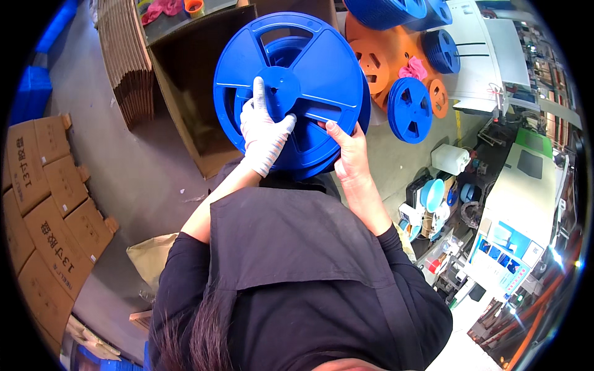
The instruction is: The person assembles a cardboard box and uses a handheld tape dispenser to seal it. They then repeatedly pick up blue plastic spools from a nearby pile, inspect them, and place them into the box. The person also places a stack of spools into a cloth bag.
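Note:
A large blue plastic reel (328, 80) with wide cut-out windows is tilted up in front of me, and more blue reels show behind its lower edge. My left hand (263, 130), in a white striped glove, grips it near the hub; one finger stretches up over the hub and the thumb reaches to the right. Some of this hand's fingers are hidden at the window. My right hand (351, 151), ungloved, holds the reel's lower right part, its thumb on the face and the other fingers partly behind the rim.
An open cardboard box (179, 117) stands behind the reel, beside folded cardboard (127, 62). Stacked cartons (49, 216) are at the left. To the far right, blue reels (409, 111) and orange reels (438, 99) stand before a white machine (520, 191).

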The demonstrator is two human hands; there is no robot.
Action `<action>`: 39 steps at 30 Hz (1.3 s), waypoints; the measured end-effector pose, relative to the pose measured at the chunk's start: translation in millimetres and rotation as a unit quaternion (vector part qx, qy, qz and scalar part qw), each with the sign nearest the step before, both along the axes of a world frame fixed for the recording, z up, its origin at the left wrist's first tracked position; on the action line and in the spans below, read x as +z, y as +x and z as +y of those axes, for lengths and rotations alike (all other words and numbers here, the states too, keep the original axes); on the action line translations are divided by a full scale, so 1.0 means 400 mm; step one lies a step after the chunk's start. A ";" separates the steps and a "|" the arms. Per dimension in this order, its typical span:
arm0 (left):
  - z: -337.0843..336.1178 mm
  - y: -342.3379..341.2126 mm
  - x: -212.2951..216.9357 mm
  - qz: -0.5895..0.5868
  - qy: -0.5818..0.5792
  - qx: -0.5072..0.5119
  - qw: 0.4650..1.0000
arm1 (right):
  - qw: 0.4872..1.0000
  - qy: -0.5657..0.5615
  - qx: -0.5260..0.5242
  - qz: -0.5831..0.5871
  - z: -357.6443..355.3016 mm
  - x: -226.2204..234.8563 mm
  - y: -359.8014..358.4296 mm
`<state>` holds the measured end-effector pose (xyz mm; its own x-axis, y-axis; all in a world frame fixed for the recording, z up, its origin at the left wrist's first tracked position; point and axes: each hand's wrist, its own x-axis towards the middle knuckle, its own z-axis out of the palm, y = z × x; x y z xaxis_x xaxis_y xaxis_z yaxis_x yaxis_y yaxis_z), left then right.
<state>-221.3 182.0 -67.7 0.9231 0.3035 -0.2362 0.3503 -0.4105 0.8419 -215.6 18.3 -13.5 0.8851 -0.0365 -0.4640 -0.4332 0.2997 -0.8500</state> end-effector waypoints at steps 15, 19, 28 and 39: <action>0.288 -0.038 0.026 -0.108 -0.845 -0.005 0.524 | 0.996 -0.017 -0.090 0.001 -0.090 -0.020 -0.044; 0.275 -0.080 -0.002 -0.108 -0.892 -0.093 0.428 | 0.992 0.012 -0.129 0.013 -0.121 -0.040 -0.047; 0.232 -0.077 0.073 -0.059 -0.937 -0.083 0.334 | 0.984 0.000 -0.170 0.051 -0.161 -0.060 -0.037; 0.240 -0.118 -0.012 -0.070 -0.909 0.014 0.410 | 0.981 0.066 -0.167 0.068 -0.203 -0.083 -0.036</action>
<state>-268.4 278.0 -72.5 0.9684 -0.2462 -0.0405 0.2298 0.9432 -0.2398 -229.9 -62.8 -46.5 0.7635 -0.2459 -0.5972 -0.3992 0.5472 -0.7357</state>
